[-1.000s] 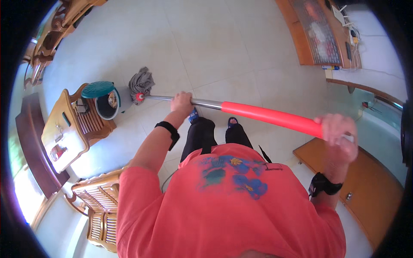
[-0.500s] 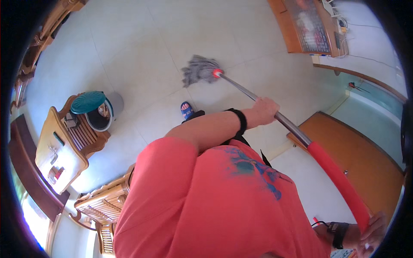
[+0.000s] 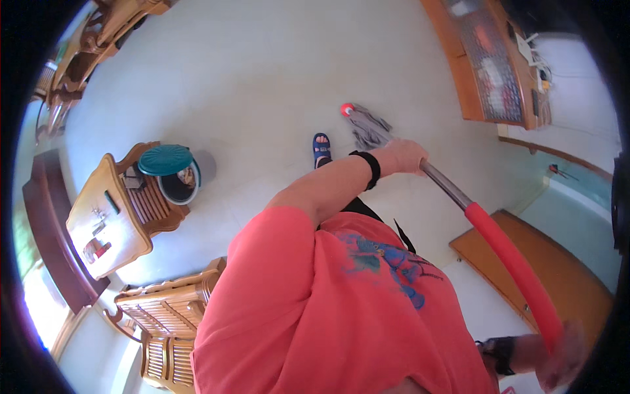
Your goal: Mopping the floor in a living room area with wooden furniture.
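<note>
A mop with a metal pole and a long red grip (image 3: 502,259) slants across my front. My left hand (image 3: 403,157) is closed round the metal pole, well below the grip. At the lower right my right hand (image 3: 563,361), smeared by motion, is wrapped about the top end of the red grip. The grey string mop head (image 3: 373,134) lies on the floor ahead, its strands spread to the right of and behind the red socket (image 3: 348,109). My foot in a blue sandal (image 3: 321,146) stands just left of the mop head.
A grey bucket (image 3: 190,194) with a teal lid (image 3: 165,159) stands left beside a wooden table (image 3: 98,217) holding small items. Wooden seats (image 3: 164,308) are at lower left. A glass-fronted cabinet (image 3: 462,85) stands far right, an orange-brown wooden panel (image 3: 525,262) below it.
The mop head has swept right and closer to me, and its strands have swung from the left of the socket to the right. My sandalled foot shows farther forward. Both hands keep their hold.
</note>
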Motion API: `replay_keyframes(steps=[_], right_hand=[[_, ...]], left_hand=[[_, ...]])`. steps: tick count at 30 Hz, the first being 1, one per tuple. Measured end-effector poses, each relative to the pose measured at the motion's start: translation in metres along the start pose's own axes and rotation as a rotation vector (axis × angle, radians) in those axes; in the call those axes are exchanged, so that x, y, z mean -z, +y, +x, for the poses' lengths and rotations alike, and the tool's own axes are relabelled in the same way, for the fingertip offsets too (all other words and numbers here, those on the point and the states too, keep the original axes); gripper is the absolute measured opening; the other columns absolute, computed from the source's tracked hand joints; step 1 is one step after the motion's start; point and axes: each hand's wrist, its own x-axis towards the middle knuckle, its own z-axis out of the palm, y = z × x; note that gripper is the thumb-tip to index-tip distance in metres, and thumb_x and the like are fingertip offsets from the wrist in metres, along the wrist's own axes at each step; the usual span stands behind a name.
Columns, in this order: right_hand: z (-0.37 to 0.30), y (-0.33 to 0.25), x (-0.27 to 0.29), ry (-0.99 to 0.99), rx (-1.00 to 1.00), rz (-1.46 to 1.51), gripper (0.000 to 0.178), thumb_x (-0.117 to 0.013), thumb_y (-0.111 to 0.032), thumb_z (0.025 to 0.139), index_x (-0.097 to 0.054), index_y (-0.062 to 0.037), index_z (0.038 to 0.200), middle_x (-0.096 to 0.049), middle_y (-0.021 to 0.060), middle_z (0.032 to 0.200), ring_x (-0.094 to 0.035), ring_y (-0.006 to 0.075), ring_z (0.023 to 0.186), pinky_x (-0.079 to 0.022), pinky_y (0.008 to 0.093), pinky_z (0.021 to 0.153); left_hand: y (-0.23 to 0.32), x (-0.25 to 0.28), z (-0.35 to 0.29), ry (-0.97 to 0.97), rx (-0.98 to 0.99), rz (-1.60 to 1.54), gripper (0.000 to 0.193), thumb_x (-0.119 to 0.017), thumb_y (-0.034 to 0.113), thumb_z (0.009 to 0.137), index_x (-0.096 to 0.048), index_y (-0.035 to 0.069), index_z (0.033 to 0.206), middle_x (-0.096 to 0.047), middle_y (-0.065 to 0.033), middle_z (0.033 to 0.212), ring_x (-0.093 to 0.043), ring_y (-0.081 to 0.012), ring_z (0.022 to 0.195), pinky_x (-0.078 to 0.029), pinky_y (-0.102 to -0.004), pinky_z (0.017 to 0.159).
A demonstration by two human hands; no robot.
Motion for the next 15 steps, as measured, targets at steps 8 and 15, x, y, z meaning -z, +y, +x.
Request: replay_keyframes(steps=[8, 15], right_hand=[[-0.04, 0.119, -0.027, -0.676, -0.689, 0.349, 0.018, -0.061, -0.036, 0.078, -0.069, -0.0249, 0.09, -0.054, -0.0131, 0.052, -0.051, 0.0003, 0.054, -0.032, 0.0268, 0.07], [-0.094, 0.196, -0.198, -0.979, -0.742, 0.653, 0.03, -0.062, -0.048, 0.084, -0.059, -0.0199, 0.093, -0.055, -0.0055, 0.075, -0.055, 0.01, 0.066, -0.038, 0.0327, 0.072]], left_hand=[[-0.08, 0.11, -0.023, 0.273, 0.296, 0.168, 0.024, -0.068, 0.034, 0.073, -0.064, 0.015, 0.087, -0.064, -0.0058, 0.091, -0.061, -0.0256, 0.095, -0.045, -0.0437, 0.084], [-0.183, 0.201, -0.1, 0.647, 0.573, 0.181, 0.017, -0.066, 0.025, 0.075, -0.062, 0.015, 0.088, -0.062, -0.0066, 0.094, -0.058, -0.0265, 0.099, -0.046, -0.0414, 0.084]])
